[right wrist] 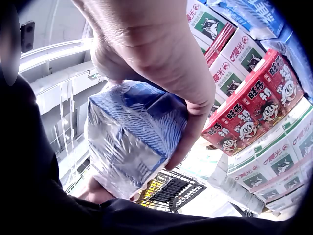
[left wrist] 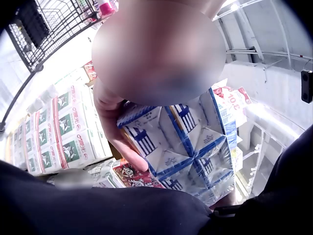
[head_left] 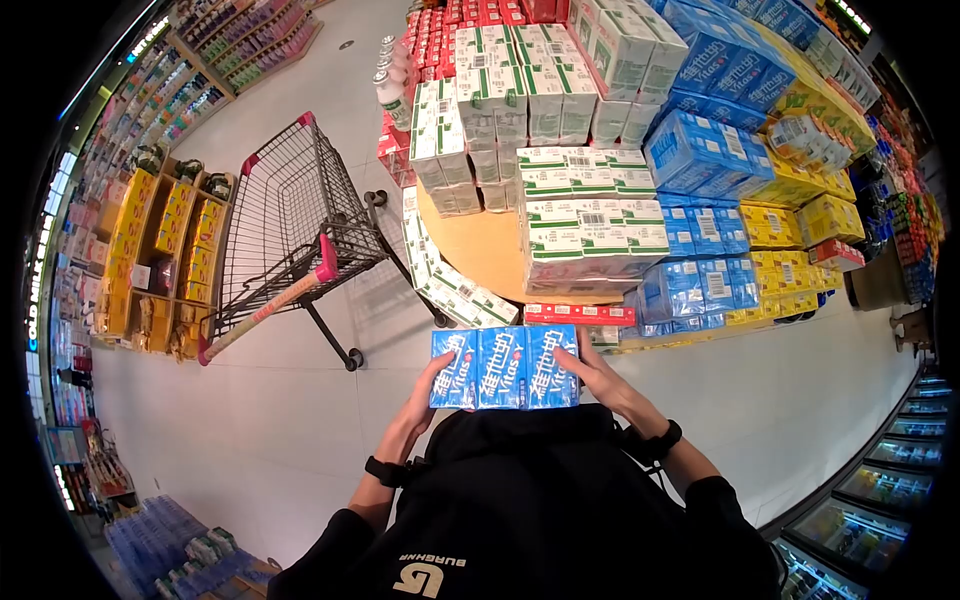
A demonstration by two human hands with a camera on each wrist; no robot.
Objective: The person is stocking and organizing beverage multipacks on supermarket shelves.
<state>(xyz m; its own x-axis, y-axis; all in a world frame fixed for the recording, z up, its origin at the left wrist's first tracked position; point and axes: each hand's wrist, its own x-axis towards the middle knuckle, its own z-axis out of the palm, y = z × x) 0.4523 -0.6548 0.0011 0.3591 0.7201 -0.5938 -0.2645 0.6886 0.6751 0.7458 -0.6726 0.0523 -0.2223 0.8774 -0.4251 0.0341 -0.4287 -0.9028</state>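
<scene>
Both hands hold a shrink-wrapped pack of blue Vitasoy drink cartons (head_left: 502, 370) in front of the body. My left hand (head_left: 428, 392) grips its left end, thumb on the upper face. At the right end, my right hand (head_left: 598, 378) grips the pack with the thumb laid over the printed face. In the left wrist view the folded carton ends (left wrist: 188, 149) show through clear film, with the left fingers curled along one edge. The right wrist view has the pack's silver and blue end (right wrist: 129, 139) under the right hand (right wrist: 161, 63).
Ahead stands a display with stacked white-and-green milk cartons (head_left: 590, 230), blue cartons (head_left: 700, 160) and yellow cartons (head_left: 790, 270). A red carton pack (head_left: 578, 314) lies at its near edge. To the left is a shopping cart (head_left: 290, 220), beside a shelf of yellow boxes (head_left: 175, 215). Freezers (head_left: 890, 480) line the right.
</scene>
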